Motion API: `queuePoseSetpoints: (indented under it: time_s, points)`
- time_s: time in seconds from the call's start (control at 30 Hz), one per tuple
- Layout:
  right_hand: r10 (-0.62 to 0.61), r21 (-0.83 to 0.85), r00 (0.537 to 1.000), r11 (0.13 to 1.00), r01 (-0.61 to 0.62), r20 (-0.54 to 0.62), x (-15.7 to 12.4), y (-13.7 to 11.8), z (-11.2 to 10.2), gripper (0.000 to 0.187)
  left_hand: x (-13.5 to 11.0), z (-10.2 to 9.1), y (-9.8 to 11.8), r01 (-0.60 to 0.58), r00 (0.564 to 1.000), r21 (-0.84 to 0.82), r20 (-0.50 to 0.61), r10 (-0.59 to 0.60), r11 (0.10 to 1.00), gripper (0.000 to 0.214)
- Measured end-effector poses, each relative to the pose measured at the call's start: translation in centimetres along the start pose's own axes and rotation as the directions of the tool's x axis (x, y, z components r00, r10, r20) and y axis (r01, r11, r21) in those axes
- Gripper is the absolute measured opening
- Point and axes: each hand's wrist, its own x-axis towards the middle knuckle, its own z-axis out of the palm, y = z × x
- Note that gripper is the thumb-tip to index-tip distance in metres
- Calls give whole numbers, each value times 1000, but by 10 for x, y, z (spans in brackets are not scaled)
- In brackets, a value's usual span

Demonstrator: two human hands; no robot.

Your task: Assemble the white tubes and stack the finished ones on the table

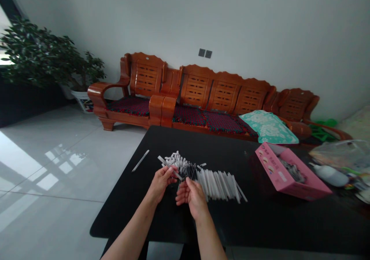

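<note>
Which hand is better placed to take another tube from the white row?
Probably the right hand: it sits beside the row of white tubes, while the left hand pinches a white stick.

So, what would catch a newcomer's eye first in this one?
Over the black table the left hand pinches a thin white stick, close beside the right hand. Behind them lies a row of white sticks, with an open pink box to the right and a carved wooden sofa along the wall.

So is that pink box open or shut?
Open. The pink box lies on the black table with its top uncovered, dark items showing inside.
</note>
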Motion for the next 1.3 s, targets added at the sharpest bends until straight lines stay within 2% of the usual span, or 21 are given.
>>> queuePoseSetpoints:
  time_s: [0.13,0.37,0.47,0.6,0.73,0.83,1.0,1.17,1.3]
  points:
    - [26,-67,996,998,-21,82,-1,2,-1,54,1,-3,2,17,999,8,30,-18,1000,37]
    - [10,25,991,1000,-13,131,-3,4,2,43,0,-3,0,21,998,-29,53,-19,999,34]
    - [-6,17,995,1000,4,102,-3,3,1,40,1,-4,-1,16,999,-31,52,-14,999,34]
    - [-41,-60,999,997,41,9,-1,3,1,39,2,-3,-2,9,999,-14,34,-9,1000,35]
    - [-6,-102,997,995,14,79,-1,5,1,46,3,-3,-1,5,999,6,38,-5,1000,34]
    - [-32,-124,994,991,45,103,-1,6,1,47,3,-4,0,2,998,4,59,-2,1000,33]
    - [-96,-165,994,981,103,48,0,4,-1,37,3,-5,-1,6,998,-10,69,-6,1000,32]
    - [-9,-170,998,985,19,58,0,2,1,52,4,-5,-1,-9,998,-26,58,10,1000,32]
    - [-65,-156,997,985,71,37,-1,4,2,46,4,-6,-1,-3,998,-17,64,4,1000,32]
